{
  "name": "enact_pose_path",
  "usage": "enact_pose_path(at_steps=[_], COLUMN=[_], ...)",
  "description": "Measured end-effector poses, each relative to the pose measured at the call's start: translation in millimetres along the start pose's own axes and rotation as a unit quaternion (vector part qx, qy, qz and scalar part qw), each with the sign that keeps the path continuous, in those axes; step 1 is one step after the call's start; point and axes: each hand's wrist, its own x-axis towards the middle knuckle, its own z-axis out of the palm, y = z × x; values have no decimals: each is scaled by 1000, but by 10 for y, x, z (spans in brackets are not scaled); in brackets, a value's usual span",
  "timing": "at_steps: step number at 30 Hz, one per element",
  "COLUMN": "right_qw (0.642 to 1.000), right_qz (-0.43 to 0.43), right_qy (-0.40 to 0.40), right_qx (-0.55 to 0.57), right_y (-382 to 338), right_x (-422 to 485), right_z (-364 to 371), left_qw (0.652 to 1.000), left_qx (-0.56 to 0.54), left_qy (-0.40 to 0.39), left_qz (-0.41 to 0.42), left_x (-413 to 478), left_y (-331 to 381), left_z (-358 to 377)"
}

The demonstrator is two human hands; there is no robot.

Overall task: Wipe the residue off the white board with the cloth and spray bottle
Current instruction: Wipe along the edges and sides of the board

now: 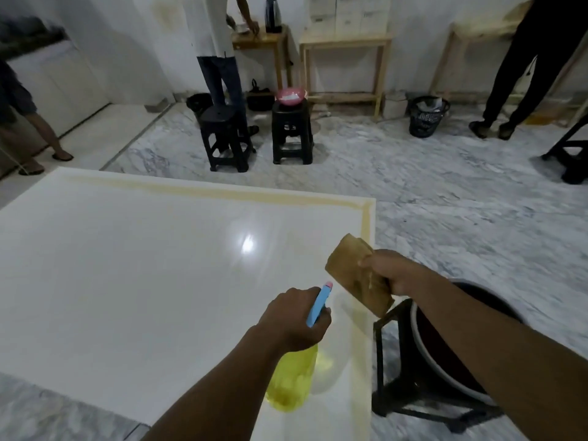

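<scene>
A large white board (143, 265) lies flat in front of me, with a yellowish strip of residue (222, 193) along its far edge and down its right edge. My left hand (296, 319) grips a spray bottle (291, 381) with a yellow body and a blue head, its nozzle pointing toward the board's right side. My right hand (393, 270) holds a folded tan cloth (356, 272) in the air above the board's right edge, not touching the surface.
A black stool bearing a dark basin (445, 354) stands right of the board. Two black stools (227, 138) stand beyond it, one carrying a pink bowl (291, 96). Three people stand along the far wall and left, near wooden tables (346, 43) and a black basket (428, 116).
</scene>
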Motion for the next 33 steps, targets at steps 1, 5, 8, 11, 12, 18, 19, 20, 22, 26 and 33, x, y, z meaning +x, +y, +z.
enact_pose_path(at_steps=[1, 5, 8, 11, 12, 18, 19, 20, 22, 26, 33], right_qw=[999, 981, 947, 902, 886, 830, 824, 823, 831, 841, 860], right_qz=[-10, -74, -135, -178, -195, -261, -244, -236, -246, -275, -261], right_qy=[13, 69, 120, 163, 167, 102, 121, 128, 108, 105, 112], right_qx=[-30, -165, -266, -359, -386, -482, -497, -500, -487, -454, -423], right_y=[-156, -729, -1087, -1164, -1139, -528, -371, -214, 59, 492, 1413], right_x=[233, 1042, 1599, 2100, 2238, 2891, 2897, 2898, 2700, 2140, 979], right_z=[-112, -440, -679, -867, -888, -644, -589, -543, -424, -181, 473], left_qw=[1000, 1000, 999, 995, 994, 989, 989, 990, 990, 988, 989], left_qx=[-4, -15, -34, -61, -72, -99, -101, -100, -100, -105, -96], left_qy=[5, 15, 39, 68, 77, 102, 102, 99, 94, 109, 112], left_qz=[-6, -6, -16, -28, -33, -31, -27, -27, -30, -36, -9], left_x=[199, 912, 1324, 1571, 1611, 1765, 1758, 1749, 1692, 1506, 705], left_y=[-19, -38, -93, -193, -221, -374, -374, -373, -346, -291, -166], left_z=[-20, -118, -131, -97, -87, -3, -5, -8, -15, -26, 43])
